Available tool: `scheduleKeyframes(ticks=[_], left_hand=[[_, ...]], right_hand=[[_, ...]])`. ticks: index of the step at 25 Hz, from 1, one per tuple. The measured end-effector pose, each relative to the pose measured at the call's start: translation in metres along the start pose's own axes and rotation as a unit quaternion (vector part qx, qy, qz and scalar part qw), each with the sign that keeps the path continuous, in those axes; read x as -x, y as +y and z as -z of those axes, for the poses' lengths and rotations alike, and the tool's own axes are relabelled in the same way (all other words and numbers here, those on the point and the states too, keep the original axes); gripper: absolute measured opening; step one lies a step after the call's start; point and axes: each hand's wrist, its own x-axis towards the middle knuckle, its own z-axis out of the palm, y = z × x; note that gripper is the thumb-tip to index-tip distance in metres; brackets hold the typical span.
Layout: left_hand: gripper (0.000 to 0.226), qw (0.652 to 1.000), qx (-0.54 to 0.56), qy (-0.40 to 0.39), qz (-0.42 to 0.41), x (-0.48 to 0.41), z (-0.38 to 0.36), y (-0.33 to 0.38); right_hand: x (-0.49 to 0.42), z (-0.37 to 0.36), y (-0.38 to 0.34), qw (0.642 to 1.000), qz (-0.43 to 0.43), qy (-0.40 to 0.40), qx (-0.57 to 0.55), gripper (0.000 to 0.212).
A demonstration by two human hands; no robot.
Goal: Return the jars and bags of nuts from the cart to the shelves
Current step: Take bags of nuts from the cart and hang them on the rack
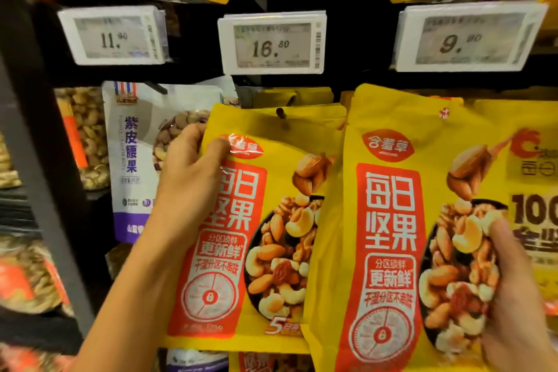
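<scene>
**A:** Yellow, both of them: two matching nut bags, each with a red panel and a picture of mixed nuts. Where does each sit?

**B:** The left bag (pixel 265 251) is up against the hanging display, under the middle price tag (pixel 271 43), which reads 16.80. The dark tip of a peg (pixel 282 114) shows at the bag's top edge, and more yellow bags are stacked behind it.

**A:** And the hands?

**B:** The left hand (pixel 193 166) is clamped on that bag's upper left corner, with the thumb across the front and the fingers curled behind the edge. The right hand (pixel 513 290) grips the right bag (pixel 389 220) low on its right edge, with a fingertip pressed onto the printed nuts.

**A:** Is the right bag on a peg?

**B:** I cannot tell. Its top stands in front of the row, and its left edge overlaps the left bag.

**A:** Anything beside them?

**B:** A white and purple cashew bag (pixel 142 160) hangs just left of the left hand, below the left price tag (pixel 116 35), which reads 11.90. The right price tag (pixel 471 38) reads 9.90.
</scene>
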Motion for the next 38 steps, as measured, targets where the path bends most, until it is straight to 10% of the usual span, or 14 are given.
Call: scheduleKeyframes(ticks=[11,19,26,30,33,38], left_hand=[[0.015,0.987,0.148,0.057,-0.012,0.003,-0.01,-0.001],[0.022,0.994,0.019,0.111,0.003,-0.015,-0.028,-0.02],[0.027,0.987,-0.106,0.124,0.011,-0.026,-0.037,-0.021],[0.031,0.951,-0.137,0.196,-0.195,0.008,-0.02,-0.016],[0.043,0.993,0.059,0.072,-0.071,0.024,-0.012,-0.007],[0.036,0.997,0.006,0.07,-0.007,0.011,-0.008,-0.007]], right_hand=[[-0.001,-0.004,-0.015,0.998,-0.061,-0.026,-0.016,0.058],[-0.002,0.0,-0.007,0.993,-0.004,0.017,0.116,0.099],[0.002,-0.009,-0.002,0.99,0.03,0.005,0.141,0.085],[0.007,-0.031,0.005,0.984,0.059,-0.019,0.17,0.069],[0.005,-0.045,0.018,0.974,0.072,-0.036,0.213,0.051],[0.0,-0.064,0.034,0.955,0.14,-0.042,0.259,0.043]])
